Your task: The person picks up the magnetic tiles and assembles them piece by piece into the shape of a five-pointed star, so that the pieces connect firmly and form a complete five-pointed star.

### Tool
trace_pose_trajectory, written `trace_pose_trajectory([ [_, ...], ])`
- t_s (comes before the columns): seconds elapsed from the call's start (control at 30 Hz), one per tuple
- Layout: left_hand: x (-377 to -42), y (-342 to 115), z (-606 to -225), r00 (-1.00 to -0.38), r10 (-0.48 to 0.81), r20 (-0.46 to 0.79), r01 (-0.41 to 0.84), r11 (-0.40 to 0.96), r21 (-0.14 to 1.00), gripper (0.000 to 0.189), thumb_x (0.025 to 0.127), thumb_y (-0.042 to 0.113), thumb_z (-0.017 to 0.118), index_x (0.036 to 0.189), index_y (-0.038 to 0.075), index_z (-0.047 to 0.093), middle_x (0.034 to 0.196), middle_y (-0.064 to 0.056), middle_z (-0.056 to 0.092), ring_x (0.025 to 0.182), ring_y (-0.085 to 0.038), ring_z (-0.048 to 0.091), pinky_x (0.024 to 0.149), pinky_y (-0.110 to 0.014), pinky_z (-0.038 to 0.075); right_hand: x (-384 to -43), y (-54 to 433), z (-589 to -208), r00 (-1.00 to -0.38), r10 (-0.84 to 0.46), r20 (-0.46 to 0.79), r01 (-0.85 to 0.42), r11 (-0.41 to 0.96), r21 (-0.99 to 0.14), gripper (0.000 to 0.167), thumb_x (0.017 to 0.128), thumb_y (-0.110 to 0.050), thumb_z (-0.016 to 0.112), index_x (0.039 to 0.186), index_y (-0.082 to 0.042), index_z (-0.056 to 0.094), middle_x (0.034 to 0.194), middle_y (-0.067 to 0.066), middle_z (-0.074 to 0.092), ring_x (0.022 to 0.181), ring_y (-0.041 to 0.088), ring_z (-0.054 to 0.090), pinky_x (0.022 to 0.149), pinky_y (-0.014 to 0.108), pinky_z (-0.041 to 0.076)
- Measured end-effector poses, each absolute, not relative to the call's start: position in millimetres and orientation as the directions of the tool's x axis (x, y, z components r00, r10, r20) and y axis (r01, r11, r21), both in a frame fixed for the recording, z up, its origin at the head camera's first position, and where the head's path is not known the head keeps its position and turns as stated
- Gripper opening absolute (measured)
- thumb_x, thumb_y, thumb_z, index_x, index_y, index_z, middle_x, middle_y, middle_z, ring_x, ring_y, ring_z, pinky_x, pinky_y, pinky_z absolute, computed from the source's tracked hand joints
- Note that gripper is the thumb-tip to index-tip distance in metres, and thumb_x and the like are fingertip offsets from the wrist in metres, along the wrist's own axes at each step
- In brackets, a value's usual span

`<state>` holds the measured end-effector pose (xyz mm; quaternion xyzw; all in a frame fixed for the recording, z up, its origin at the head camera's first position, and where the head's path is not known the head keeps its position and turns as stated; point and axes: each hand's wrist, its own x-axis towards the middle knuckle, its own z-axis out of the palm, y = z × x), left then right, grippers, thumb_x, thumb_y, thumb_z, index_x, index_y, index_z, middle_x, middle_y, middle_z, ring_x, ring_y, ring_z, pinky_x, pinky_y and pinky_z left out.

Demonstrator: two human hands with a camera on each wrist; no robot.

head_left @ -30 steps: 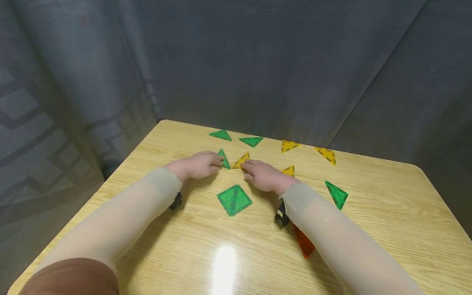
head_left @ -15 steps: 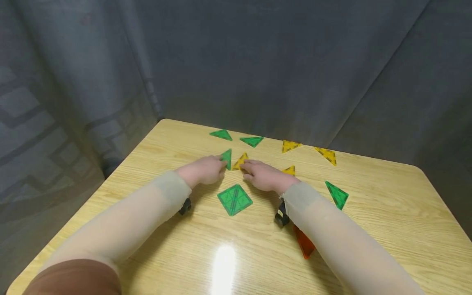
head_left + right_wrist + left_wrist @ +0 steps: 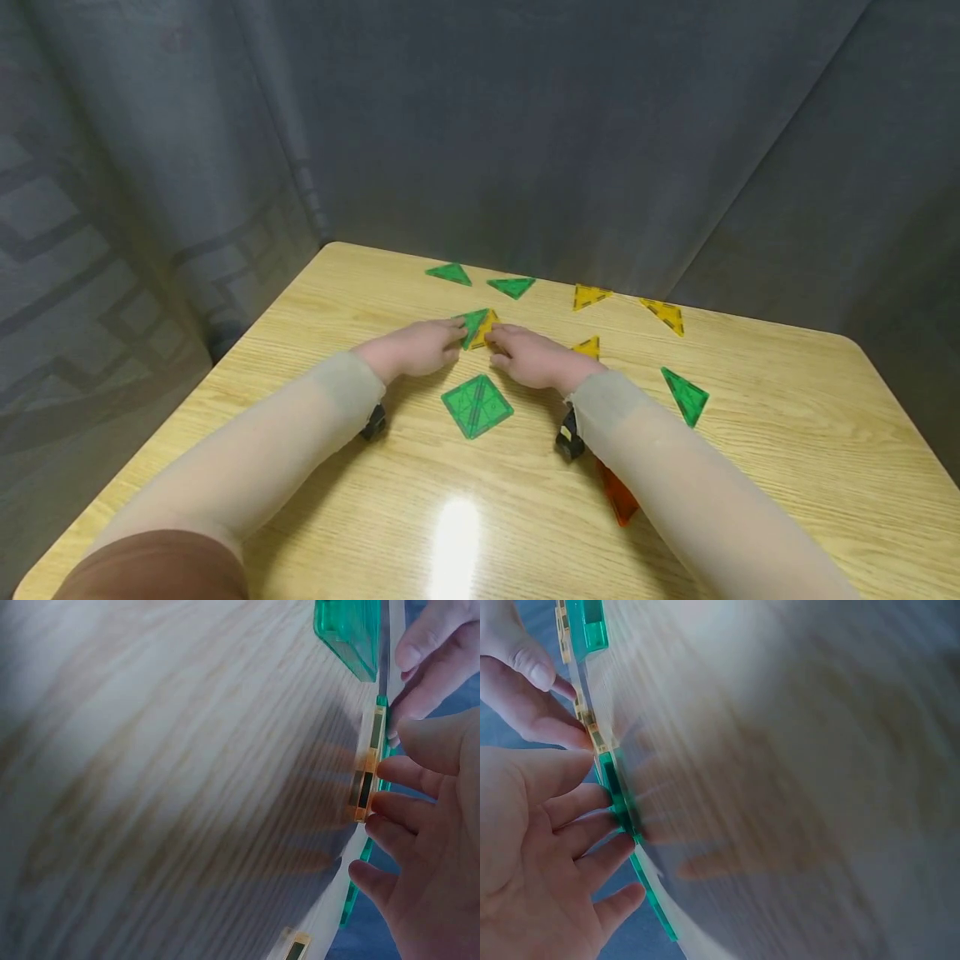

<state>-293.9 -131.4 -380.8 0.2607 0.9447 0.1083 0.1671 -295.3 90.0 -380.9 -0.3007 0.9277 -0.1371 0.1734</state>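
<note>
Two translucent triangular magnetic tiles, one green [image 3: 474, 322] and one yellow [image 3: 486, 331], lie flat on the table with their long edges together. My left hand [image 3: 420, 347] touches the green tile from the left with extended fingers. From the right, my right hand [image 3: 534, 357] rests its fingertips on the yellow tile. The right wrist view shows fairly straight fingers against the yellow tile's edge [image 3: 365, 789]. In the left wrist view, fingers meet the green tile's edge [image 3: 613, 784]. Nearer the front, a green square [image 3: 477, 407] appears made of two triangles.
Along the back of the wooden table [image 3: 450, 550] lie green triangles [image 3: 512, 287] and yellow triangles [image 3: 663, 316]. Another yellow triangle [image 3: 588, 348] sits behind my right wrist. A green triangle [image 3: 686, 397] lies right, and an orange-red piece [image 3: 618, 497] is partly under my right forearm.
My left hand has turned the green tile and moved it right, so it now meets the yellow tile where a gap showed before. My right hand has barely moved.
</note>
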Motion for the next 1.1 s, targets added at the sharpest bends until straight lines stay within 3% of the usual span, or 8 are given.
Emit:
trace_pose_trajectory([
  [0.23, -292, -128, -381, -0.811, 0.522, -0.263, 0.475, 0.851, 0.226, 0.056, 0.106, 0.027, 0.046, 0.155, 0.007, 0.028, 0.162, -0.008, 0.017, 0.145, -0.03, 0.024, 0.117, -0.044, 0.023, -297, 91, -382, -0.759, -0.606, -0.237, -0.512, 0.781, -0.357, 0.052, 0.107, -0.029, 0.043, 0.154, -0.008, 0.033, 0.159, 0.013, 0.026, 0.147, 0.027, 0.021, 0.119, 0.043, 0.019],
  [0.5, -284, -119, -375, -0.822, 0.509, -0.255, 0.511, 0.857, 0.063, 0.053, 0.107, 0.027, 0.043, 0.154, 0.004, 0.031, 0.16, -0.013, 0.023, 0.143, -0.032, 0.029, 0.116, -0.049, 0.026, -294, 93, -381, -0.746, -0.612, -0.263, -0.526, 0.783, -0.331, 0.054, 0.107, -0.03, 0.043, 0.156, -0.01, 0.029, 0.162, 0.011, 0.02, 0.148, 0.026, 0.016, 0.119, 0.043, 0.017],
  [0.8, -286, -112, -376, -0.822, 0.509, -0.254, 0.515, 0.856, 0.047, 0.053, 0.107, 0.028, 0.043, 0.154, 0.005, 0.032, 0.16, -0.012, 0.025, 0.143, -0.035, 0.029, 0.116, -0.051, 0.024, -288, 100, -375, -0.77, -0.597, -0.223, -0.511, 0.788, -0.343, 0.052, 0.108, -0.029, 0.041, 0.155, -0.009, 0.032, 0.161, 0.014, 0.02, 0.148, 0.03, 0.016, 0.119, 0.047, 0.016],
  [0.93, -286, -109, -375, -0.824, 0.51, -0.245, 0.518, 0.854, 0.035, 0.051, 0.107, 0.026, 0.043, 0.152, 0.004, 0.035, 0.158, -0.013, 0.028, 0.142, -0.038, 0.029, 0.116, -0.052, 0.024, -283, 126, -353, -0.809, -0.572, -0.133, -0.494, 0.786, -0.371, 0.051, 0.108, -0.029, 0.039, 0.156, -0.011, 0.03, 0.162, 0.015, 0.015, 0.148, 0.034, 0.011, 0.118, 0.054, 0.012],
  [1.1, -284, -108, -373, -0.837, 0.485, -0.254, 0.5, 0.866, 0.01, 0.05, 0.107, 0.025, 0.043, 0.151, 0.003, 0.036, 0.157, -0.015, 0.03, 0.142, -0.039, 0.03, 0.116, -0.053, 0.023, -275, 191, -311, -0.869, -0.489, -0.072, -0.419, 0.807, -0.416, 0.051, 0.109, -0.027, 0.038, 0.156, -0.008, 0.028, 0.162, 0.02, 0.011, 0.146, 0.042, 0.008, 0.115, 0.062, 0.01],
])
